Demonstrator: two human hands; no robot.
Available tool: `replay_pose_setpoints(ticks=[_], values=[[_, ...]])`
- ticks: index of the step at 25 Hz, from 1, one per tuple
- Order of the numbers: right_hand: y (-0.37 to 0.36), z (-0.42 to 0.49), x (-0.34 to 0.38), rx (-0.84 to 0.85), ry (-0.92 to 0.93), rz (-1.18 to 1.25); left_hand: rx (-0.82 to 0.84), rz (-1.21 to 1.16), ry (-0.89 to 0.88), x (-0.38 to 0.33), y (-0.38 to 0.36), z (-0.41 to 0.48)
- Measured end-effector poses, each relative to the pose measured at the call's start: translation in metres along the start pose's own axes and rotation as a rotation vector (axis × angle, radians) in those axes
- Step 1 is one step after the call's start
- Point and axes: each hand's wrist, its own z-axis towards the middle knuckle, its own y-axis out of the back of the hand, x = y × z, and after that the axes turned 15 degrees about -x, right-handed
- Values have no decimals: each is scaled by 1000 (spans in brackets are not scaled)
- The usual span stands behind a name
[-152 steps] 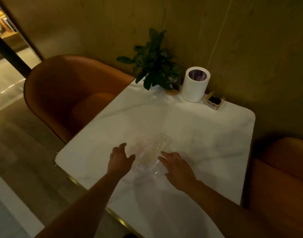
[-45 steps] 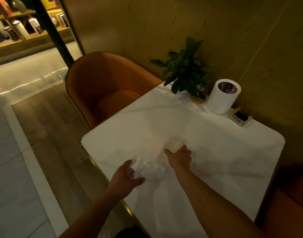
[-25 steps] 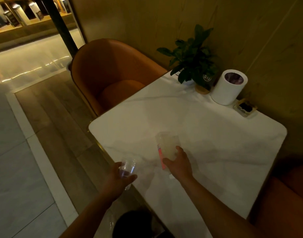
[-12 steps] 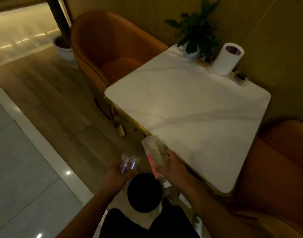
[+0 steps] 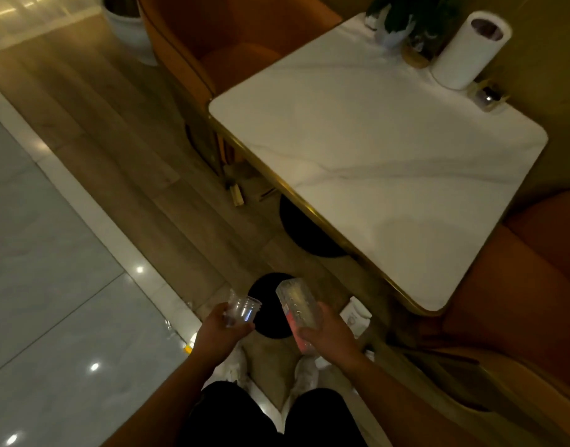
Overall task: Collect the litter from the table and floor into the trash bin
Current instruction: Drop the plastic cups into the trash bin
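My left hand (image 5: 217, 330) grips a clear plastic cup (image 5: 243, 310). In my right hand (image 5: 327, 333) is a clear plastic bottle (image 5: 298, 304) with a reddish label. Both are held just above a round black trash bin (image 5: 269, 314) that stands on the floor in front of my feet. Small litter lies on the wooden floor: a pale piece (image 5: 237, 193) and a thin stick (image 5: 267, 192) by the table's corner, and a white object (image 5: 356, 314) right of the bin. The white marble table (image 5: 390, 150) is up and to the right.
Orange chairs stand beyond the table (image 5: 219, 37) and at its right (image 5: 519, 285). At the table's far edge are a plant (image 5: 403, 14), a white cylinder (image 5: 467, 50) and a small dish (image 5: 487, 96). The black table base (image 5: 306, 233) and a white planter (image 5: 129, 27) stand on the floor.
I have picked the cup and the bottle off the table and stepped back. Both hands have come down over the black bin, and the view has tilted toward the floor.
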Motion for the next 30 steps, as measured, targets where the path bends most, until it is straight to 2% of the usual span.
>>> replay_pose_setpoints(ticks=[5, 10, 15, 19, 22, 25, 28, 30], values=[[-6, 30, -48, 87, -37, -103, -44, 81, 56, 21, -43, -6], [-19, 63, -82, 103, -23, -204, -66, 96, 93, 45, -92, 11], [-64, 100, -126, 88, -86, -273, -80, 126, 194, 96, -134, 53], [-110, 134, -155, 50, -90, -285, -59, 222, 186, 137, -168, 96], [-137, 163, -167, 18, -18, -321, -99, 341, 79, 154, -193, 126], [-162, 199, -173, -42, 133, -468, -199, 611, -173, 161, -215, 155], [-189, 234, -175, -69, 257, -666, -169, 776, -454, 168, -241, 184], [-204, 252, -179, -62, 325, -752, -143, 839, -563, 171, -256, 199]])
